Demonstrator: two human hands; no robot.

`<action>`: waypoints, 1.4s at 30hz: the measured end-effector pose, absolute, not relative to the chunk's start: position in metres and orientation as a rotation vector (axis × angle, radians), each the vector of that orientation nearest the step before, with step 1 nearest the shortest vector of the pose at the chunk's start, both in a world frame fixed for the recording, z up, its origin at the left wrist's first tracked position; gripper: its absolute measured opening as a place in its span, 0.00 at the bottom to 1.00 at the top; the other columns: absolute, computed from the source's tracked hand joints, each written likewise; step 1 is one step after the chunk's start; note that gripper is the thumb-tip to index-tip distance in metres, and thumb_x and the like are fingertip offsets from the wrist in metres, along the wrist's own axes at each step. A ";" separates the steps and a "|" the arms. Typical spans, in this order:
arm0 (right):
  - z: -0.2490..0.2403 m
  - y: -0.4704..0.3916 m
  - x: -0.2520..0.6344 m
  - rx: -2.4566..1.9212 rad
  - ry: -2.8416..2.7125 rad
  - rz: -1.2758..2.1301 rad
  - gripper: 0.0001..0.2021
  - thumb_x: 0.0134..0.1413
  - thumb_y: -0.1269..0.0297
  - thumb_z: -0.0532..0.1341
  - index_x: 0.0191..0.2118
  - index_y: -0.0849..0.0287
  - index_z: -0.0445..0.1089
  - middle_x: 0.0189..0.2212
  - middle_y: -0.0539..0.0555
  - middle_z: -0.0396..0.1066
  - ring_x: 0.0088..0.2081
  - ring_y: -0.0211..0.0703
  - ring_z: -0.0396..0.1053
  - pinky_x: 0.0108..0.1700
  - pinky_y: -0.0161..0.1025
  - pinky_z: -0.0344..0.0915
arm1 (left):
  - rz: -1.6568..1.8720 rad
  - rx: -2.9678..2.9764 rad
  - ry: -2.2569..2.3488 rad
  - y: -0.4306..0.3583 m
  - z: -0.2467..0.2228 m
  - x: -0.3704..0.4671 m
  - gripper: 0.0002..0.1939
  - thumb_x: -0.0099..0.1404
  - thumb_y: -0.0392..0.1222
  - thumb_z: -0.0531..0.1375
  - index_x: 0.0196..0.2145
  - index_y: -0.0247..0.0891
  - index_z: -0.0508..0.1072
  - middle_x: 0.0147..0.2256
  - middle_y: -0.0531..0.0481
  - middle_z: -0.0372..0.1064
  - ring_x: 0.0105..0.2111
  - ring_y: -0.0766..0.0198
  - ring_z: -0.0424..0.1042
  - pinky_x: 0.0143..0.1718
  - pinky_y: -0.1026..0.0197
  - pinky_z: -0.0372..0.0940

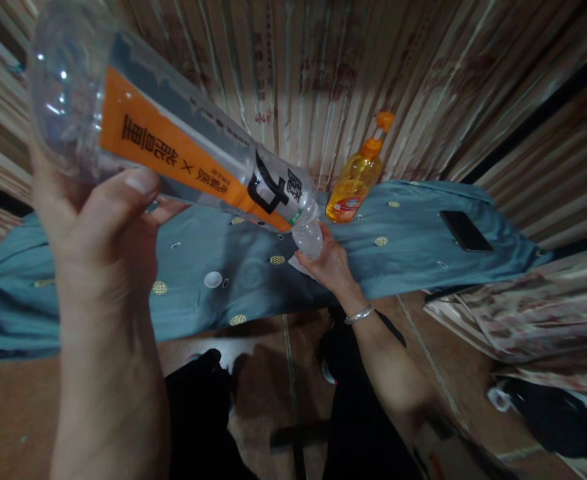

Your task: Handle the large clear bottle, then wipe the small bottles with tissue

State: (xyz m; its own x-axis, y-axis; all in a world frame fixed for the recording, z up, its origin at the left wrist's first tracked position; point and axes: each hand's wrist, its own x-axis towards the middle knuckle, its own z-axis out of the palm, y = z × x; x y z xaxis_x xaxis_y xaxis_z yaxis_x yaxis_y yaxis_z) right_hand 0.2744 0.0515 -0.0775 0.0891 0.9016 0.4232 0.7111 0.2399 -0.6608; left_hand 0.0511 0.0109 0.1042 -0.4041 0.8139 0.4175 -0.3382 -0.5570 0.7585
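Observation:
My left hand is closed around the lower part of a large clear plastic bottle with an orange and grey label. The bottle is tilted, its base up at the left and its uncapped mouth pointing down to the right. My right hand, with a silver bangle at the wrist, is curled at the bottle's mouth. A white, thin piece that looks like tissue shows under its fingers; most of it is hidden. On the cloth lies a small round white cap.
A pump bottle of orange liquid stands at the back of the table with the teal patterned cloth. A black phone lies at the right. Curtains hang behind. A dark bag is on the floor at right.

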 end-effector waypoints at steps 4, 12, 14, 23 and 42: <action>-0.077 0.052 0.276 -1.495 -1.660 0.295 0.37 0.47 0.58 0.69 0.62 0.62 0.60 0.54 0.66 0.75 0.53 0.62 0.75 0.55 0.58 0.72 | 1.944 1.245 0.895 0.014 0.098 0.045 0.26 0.42 0.35 0.67 0.42 0.43 0.68 0.35 0.55 0.69 0.33 0.59 0.72 0.20 0.62 0.68; -0.077 0.052 0.276 -1.483 -1.644 0.311 0.35 0.46 0.58 0.69 0.61 0.63 0.62 0.52 0.65 0.76 0.53 0.61 0.76 0.55 0.56 0.72 | 2.016 1.092 0.885 0.013 0.081 0.043 0.39 0.38 0.35 0.66 0.51 0.53 0.69 0.35 0.54 0.73 0.35 0.56 0.73 0.27 0.57 0.72; -0.077 0.053 0.276 -1.488 -1.637 0.308 0.36 0.46 0.59 0.69 0.61 0.63 0.62 0.53 0.66 0.76 0.53 0.61 0.75 0.55 0.56 0.72 | 2.004 1.051 0.918 0.009 0.076 0.044 0.39 0.39 0.35 0.66 0.52 0.55 0.69 0.38 0.53 0.75 0.37 0.54 0.74 0.27 0.57 0.71; -0.076 0.053 0.278 -1.527 -1.653 0.332 0.37 0.47 0.56 0.69 0.62 0.63 0.61 0.53 0.66 0.76 0.53 0.61 0.75 0.55 0.57 0.72 | 1.936 0.917 1.060 -0.004 0.046 0.039 0.34 0.40 0.35 0.65 0.47 0.57 0.72 0.54 0.55 0.72 0.43 0.56 0.74 0.34 0.51 0.76; -0.082 0.055 0.279 -1.525 -1.661 0.323 0.37 0.48 0.55 0.69 0.62 0.64 0.62 0.52 0.65 0.76 0.53 0.60 0.76 0.54 0.52 0.72 | 1.751 0.356 0.878 -0.019 -0.024 0.051 0.19 0.44 0.45 0.70 0.36 0.42 0.74 0.38 0.48 0.78 0.40 0.51 0.79 0.41 0.49 0.78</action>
